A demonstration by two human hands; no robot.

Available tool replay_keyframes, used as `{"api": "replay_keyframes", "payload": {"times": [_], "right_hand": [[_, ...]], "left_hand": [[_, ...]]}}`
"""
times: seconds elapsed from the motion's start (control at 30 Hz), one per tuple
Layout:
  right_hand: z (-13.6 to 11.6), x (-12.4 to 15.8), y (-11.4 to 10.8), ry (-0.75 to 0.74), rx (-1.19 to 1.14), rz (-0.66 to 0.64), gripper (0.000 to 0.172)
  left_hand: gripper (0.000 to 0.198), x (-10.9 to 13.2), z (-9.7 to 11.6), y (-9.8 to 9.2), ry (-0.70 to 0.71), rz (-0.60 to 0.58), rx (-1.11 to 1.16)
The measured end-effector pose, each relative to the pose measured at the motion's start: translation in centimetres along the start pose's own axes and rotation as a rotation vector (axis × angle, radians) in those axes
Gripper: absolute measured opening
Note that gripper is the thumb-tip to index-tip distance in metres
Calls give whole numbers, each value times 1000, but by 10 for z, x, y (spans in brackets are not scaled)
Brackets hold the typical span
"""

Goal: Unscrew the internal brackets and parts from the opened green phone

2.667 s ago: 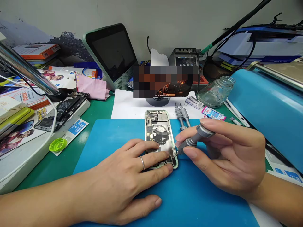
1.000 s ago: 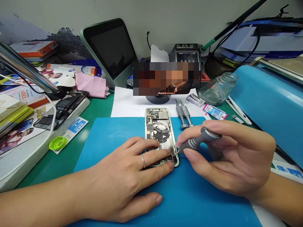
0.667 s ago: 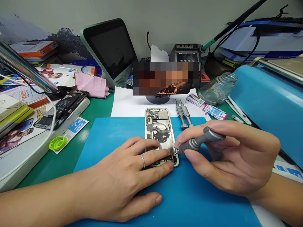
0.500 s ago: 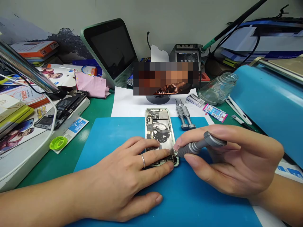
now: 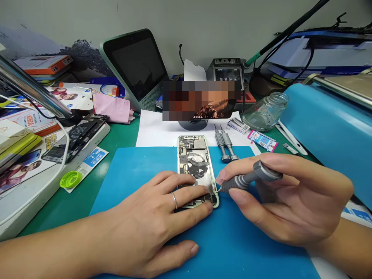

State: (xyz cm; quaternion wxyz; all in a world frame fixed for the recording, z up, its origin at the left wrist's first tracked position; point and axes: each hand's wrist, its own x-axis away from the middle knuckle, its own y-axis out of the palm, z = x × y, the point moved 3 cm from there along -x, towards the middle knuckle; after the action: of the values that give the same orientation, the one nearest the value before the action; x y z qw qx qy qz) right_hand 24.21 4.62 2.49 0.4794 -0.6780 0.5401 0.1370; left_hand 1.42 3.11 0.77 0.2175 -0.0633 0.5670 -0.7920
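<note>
An opened phone (image 5: 198, 162) with its inner parts bare lies on the blue mat (image 5: 139, 162). My left hand (image 5: 162, 217), a ring on one finger, rests across its lower half with the fingers stretched out, hiding some of the inside. Between thumb and fingers of my right hand (image 5: 290, 209) is a grey screwdriver (image 5: 242, 182), tilted, its thin tip at the phone's lower right edge. Whether the tip sits on a screw cannot be made out. Two similar screwdrivers (image 5: 224, 145) lie beyond, side by side near the mat's far edge.
A lit phone screen (image 5: 215, 110) stands at the back, partly blurred. Right of it are a glass jar (image 5: 266, 112) and a blue machine (image 5: 328, 128). On the left are a tablet-like display (image 5: 136, 58), a lamp post (image 5: 35, 85), another dismantled phone (image 5: 77, 135) and a green cap (image 5: 71, 179).
The screwdriver has shifted slightly right, away from the phone's edge, so its thin tip shows more. My left hand stays on the phone. The whole view has moved slightly.
</note>
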Motion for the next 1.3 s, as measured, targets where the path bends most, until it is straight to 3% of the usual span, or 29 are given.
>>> {"api": "replay_keyframes", "payload": {"times": [0.2,0.43,0.5,0.63,0.73,0.97,1.3], "right_hand": [[-1,-4,-1,14,8,4,91],[-5,1,-5,-82,92,-6,86],[-6,3,-3,-84,84,-57,75],[-5,0,9,-122,204,-231,33],[-3,-2,14,-156,305,-345,17],[3,5,17,-140,312,-496,20],[5,7,19,-198,315,-485,18]], "left_hand": [[56,0,0,0,4,-3,3],[51,2,-1,0,-11,48,39],[48,2,-1,0,-14,73,51],[39,2,-1,-2,-8,129,90],[32,3,0,-4,-24,214,95],[33,3,-1,-7,-112,299,55],[35,4,-2,-2,-172,298,67]]}}
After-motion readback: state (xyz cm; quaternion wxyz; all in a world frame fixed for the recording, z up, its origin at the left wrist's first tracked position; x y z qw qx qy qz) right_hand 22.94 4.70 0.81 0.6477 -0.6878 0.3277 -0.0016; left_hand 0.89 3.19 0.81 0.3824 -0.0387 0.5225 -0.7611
